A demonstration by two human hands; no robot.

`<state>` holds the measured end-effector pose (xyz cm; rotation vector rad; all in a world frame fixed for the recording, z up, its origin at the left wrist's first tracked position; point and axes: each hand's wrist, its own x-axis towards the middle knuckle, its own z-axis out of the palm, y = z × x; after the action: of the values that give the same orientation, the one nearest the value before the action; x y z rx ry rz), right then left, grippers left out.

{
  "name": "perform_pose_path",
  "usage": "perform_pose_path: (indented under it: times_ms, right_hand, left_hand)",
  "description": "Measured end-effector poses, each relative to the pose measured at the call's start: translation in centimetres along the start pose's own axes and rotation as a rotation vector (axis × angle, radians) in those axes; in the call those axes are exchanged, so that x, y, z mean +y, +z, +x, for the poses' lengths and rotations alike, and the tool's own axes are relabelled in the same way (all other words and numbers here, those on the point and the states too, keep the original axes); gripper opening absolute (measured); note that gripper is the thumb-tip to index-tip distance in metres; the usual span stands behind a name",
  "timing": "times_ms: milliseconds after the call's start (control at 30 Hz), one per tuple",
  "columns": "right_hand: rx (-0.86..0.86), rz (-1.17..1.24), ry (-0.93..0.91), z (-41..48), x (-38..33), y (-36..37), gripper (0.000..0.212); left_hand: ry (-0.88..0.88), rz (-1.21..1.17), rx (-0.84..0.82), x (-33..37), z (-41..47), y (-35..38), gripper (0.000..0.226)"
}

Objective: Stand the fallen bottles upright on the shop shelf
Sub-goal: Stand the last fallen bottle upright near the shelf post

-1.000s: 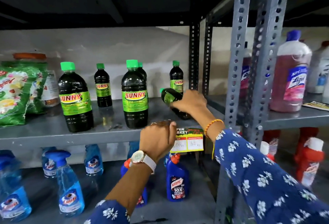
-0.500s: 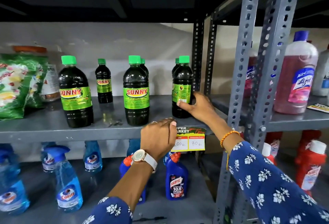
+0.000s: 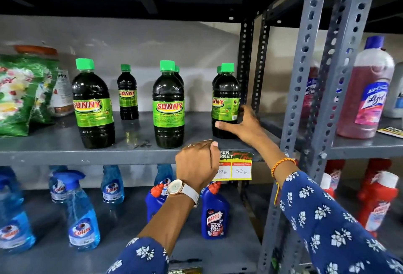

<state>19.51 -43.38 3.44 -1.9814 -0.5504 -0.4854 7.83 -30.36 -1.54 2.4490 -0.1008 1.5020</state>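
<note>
Risk: bottle [image 3: 225,101], upright right of frame centre on the shelf [image 3: 65,154], could topple into the one just behind if let go carelessly | Right hand [image 3: 244,125]: half-open curl on its lower body, thumb across front | Left hand [image 3: 196,160]: loose fist on shelf lip, holding nothing.
</note>
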Motion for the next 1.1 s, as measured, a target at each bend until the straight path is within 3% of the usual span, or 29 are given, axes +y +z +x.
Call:
perform_pose_path:
  times_ms: [167, 233, 367, 500, 667, 1100]
  right_hand:
    - [-0.017, 0.05, 0.015, 0.1, 0.31, -0.14, 0.064]
    - [-0.031, 0.089, 0.035, 0.27, 0.31, -0.17, 0.067]
    - [-0.053, -0.052, 0.046, 0.34, 0.0, -0.05, 0.085]
    - [-0.062, 0.038, 0.058, 0.29, 0.13, -0.17, 0.069]
    - [-0.072, 0.005, 0.052, 0.08, -0.21, -0.12, 0.083]
    - [-0.091, -0.012, 0.043, -0.01, -0.03, -0.08, 0.078]
  left_hand:
    - [-0.006, -0.017, 0.004, -0.02, -0.02, 0.09, 0.038]
    - [-0.004, -0.016, 0.007, 0.02, -0.03, 0.09, 0.038]
    - [-0.006, -0.017, 0.016, 0.07, 0.02, 0.21, 0.037]
    - [-0.002, -0.007, 0.025, 0.03, -0.05, 0.25, 0.038]
    - [-0.013, -0.009, 0.029, 0.12, -0.04, 0.23, 0.04]
    - [-0.026, -0.008, -0.007, 0.22, 0.05, -0.02, 0.039]
